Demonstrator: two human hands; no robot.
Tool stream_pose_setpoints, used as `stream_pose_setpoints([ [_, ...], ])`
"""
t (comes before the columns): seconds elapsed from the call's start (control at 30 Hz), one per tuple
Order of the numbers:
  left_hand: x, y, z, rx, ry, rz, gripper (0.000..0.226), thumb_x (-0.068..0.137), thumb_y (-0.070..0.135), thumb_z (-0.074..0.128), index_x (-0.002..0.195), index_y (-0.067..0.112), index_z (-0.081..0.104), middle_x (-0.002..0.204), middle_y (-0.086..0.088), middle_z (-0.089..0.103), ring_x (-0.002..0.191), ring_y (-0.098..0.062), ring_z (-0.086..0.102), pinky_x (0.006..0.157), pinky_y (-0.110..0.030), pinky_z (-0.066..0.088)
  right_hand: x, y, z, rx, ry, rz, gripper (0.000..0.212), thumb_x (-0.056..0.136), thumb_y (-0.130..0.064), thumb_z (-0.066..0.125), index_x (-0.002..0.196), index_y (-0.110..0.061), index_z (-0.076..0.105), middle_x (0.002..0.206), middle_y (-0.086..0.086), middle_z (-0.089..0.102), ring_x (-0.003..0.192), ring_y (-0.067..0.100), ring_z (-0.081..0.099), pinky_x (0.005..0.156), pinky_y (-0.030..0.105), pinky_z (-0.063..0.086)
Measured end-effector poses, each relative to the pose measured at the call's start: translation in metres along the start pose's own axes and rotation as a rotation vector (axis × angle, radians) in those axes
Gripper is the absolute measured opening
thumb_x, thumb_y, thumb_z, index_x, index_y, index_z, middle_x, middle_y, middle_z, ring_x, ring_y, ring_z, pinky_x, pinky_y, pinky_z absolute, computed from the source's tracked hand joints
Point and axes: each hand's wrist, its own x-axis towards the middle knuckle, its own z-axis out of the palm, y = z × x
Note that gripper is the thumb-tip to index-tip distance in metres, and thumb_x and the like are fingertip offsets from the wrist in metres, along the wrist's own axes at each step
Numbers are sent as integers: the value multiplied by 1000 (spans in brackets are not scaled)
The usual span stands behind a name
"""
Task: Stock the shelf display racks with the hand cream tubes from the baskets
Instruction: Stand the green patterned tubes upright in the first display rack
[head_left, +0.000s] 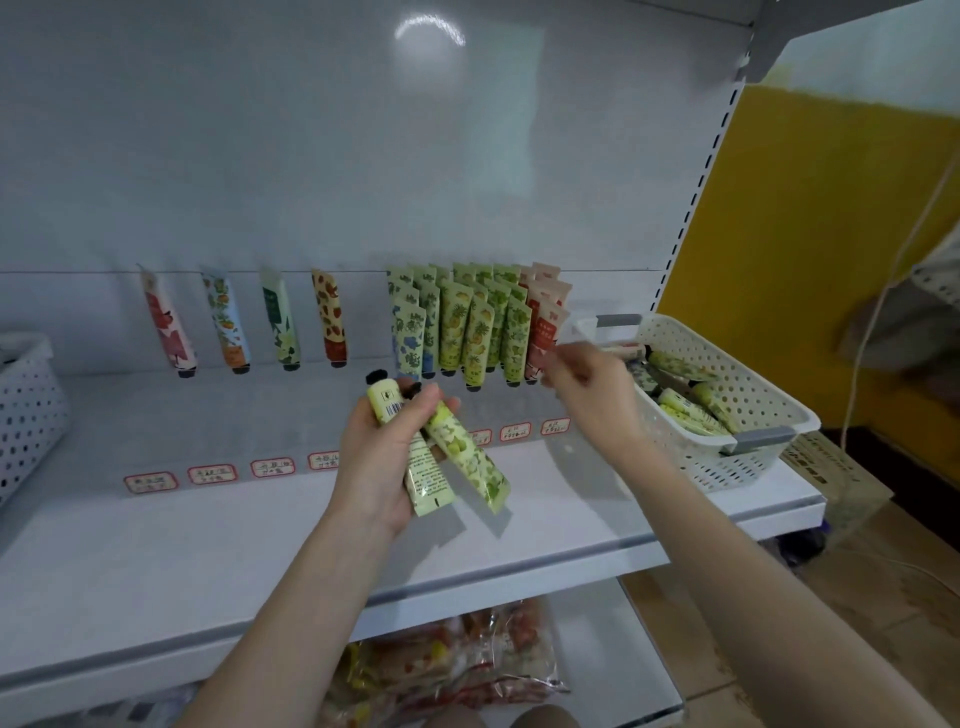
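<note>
Lying side by side, two green hand cream tubes (467, 457) are gripped in the left hand (382, 460), whose fingers and thumb are curled round them just below their black caps. The caps are pointed far and up, the crimped ends near and down. The pair is held above the white shelf (156, 545).

The right hand (587, 384) is seen blurred between the pink tubes (545, 325) and the white basket (753, 384). Its fingers are bent, but whether anything is pinched cannot be told.

More green tubes (685, 410) are left lying in that basket, which is set at the right end of the shelf. Packed rows of tubes (467, 332) are stood caps down at the far side, right of centre, with the pink ones at their right end. Four single tubes (228, 322) are spaced out further left. Red-bordered price labels (213, 474) are stuck along the shelf.
</note>
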Motion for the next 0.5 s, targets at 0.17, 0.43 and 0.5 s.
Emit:
stream_pose_setpoints([
  [0.17,-9,12,1,-29,64,73,11,85,11,63,90,7,55,68,-7,68,61,-14,66,56,-32,58,-54,-30,2,202,-354,1,12,91,-27,54,89,-22,65,84,1,70,79,10,68,75,28,57],
  [0.43,-32,20,-2,-1,42,116,8,86,7,62,87,12,55,71,-7,68,68,-16,66,52,-26,55,-82,-49,6,366,-444,220,25,80,-11,70,103,-2,66,73,1,65,56,-1,61,57,14,51],
  [0.5,-36,20,-4,81,42,128,12,85,7,63,90,15,56,79,-10,67,73,-19,65,55,-26,55,-85,-50,4,349,-421,221,25,79,-11,72,102,-3,67,75,0,65,56,-1,60,56,14,49],
])
